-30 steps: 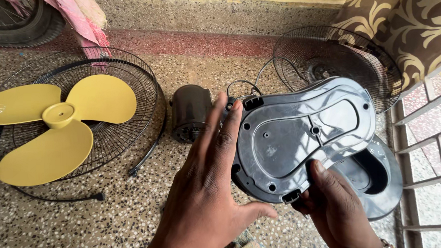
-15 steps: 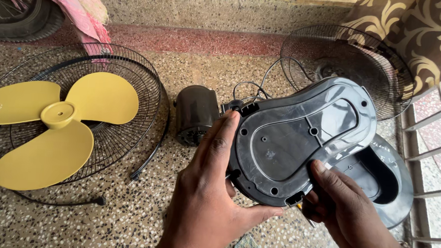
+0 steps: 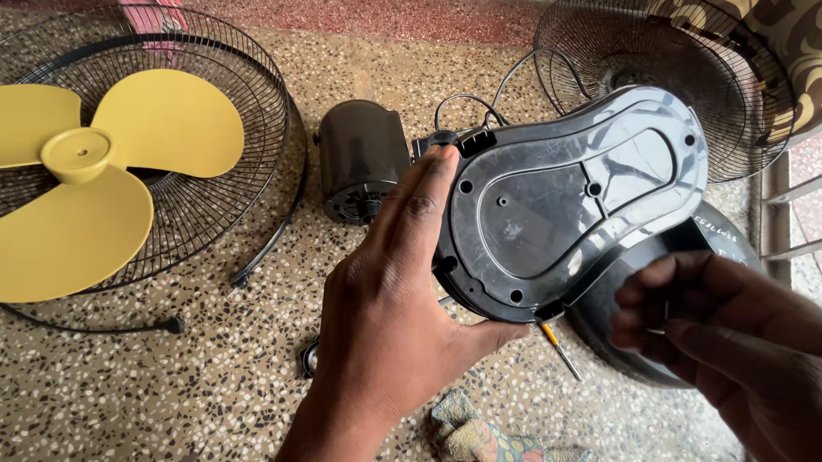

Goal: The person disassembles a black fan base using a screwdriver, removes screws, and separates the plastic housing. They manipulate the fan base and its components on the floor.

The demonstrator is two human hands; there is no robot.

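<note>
Compared with the frame half a second before, the right hand (image 3: 738, 352) had been drawn away from the grey base cover (image 3: 569, 201); it was seen just beside the cover's lower right edge, fingers curled loosely together and pinching nothing that could be made out. The cover was held tilted above the speckled floor (image 3: 192, 388) by the left hand (image 3: 399, 295) alone, fingers laid flat along its left rim and the thumb hooked under its lower edge. The view had been brought closer and shifted slightly.

The dark round base (image 3: 648, 306) was seen beneath and right of the cover. A small screwdriver (image 3: 558, 346) lay on the floor under the cover's lower edge. The dark cylindrical motor (image 3: 360, 159) lay left of the cover, with the yellow 3-blade propeller (image 3: 81, 175) resting in a wire guard (image 3: 251, 95) further left. A second guard (image 3: 731, 88) stood behind the cover. A patterned cloth (image 3: 494, 447) lay near the left wrist. No packages or signs could be read.
</note>
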